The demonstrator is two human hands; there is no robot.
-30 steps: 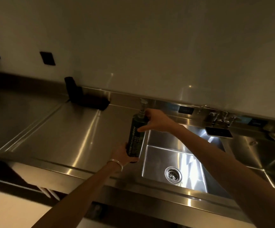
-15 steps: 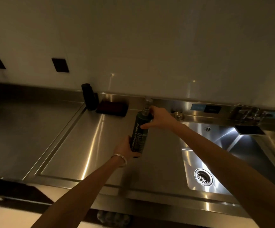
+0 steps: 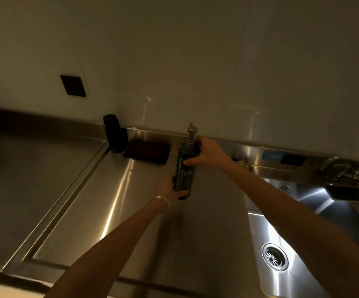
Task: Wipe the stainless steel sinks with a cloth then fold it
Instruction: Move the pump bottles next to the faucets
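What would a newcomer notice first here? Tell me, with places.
The dark pump bottle stands out above the counter's middle, gripped low by the left hand and near its neck by the right hand. To the right, the brightly lit steel sink with its round drain gleams. Behind, by the wall, sit a black canister and a dark flat pad.

1. The left hand [image 3: 172, 190] grips the base of a dark pump bottle [image 3: 185, 168]; a bracelet [image 3: 163, 200] circles that wrist.
2. The right hand [image 3: 206, 153] holds the bottle's shoulder, just under the pump.
3. At the back of the steel bench [image 3: 88, 201], a dark cylinder [image 3: 114, 133] stands just beside a flat dark pad [image 3: 147, 151].
4. The sink [image 3: 303, 229], with its drain [image 3: 274, 256], lies to the right.
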